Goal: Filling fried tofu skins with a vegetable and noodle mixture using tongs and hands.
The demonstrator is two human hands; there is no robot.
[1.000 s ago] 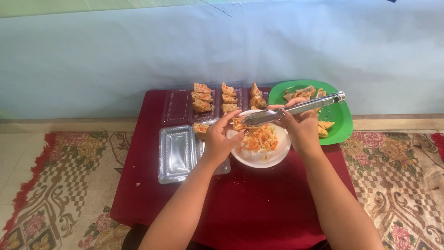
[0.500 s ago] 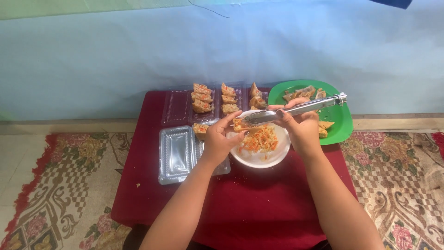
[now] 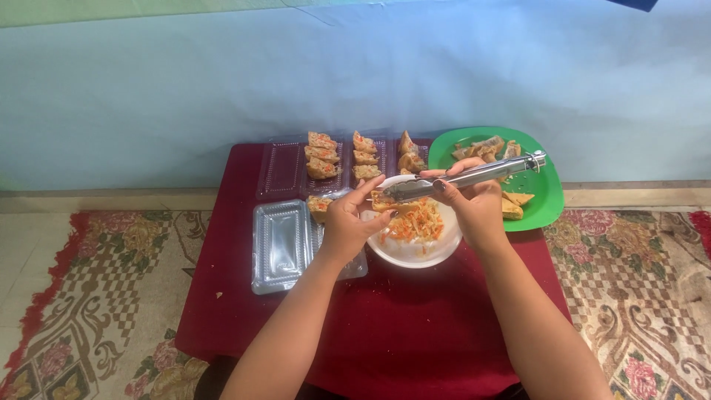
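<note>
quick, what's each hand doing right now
Left hand: holding a fried piece over the white bowl.
Right hand: closed on metal tongs.

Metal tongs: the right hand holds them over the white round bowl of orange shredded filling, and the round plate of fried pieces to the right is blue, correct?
Not quite: the round plate is green, as the head view shows. The right hand does hold the metal tongs over the white round bowl.

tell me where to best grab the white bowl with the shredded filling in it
Probably by the white bowl's bare near rim, coming from the person's side. The left hand and right hand with metal tongs crowd the far half.
</note>
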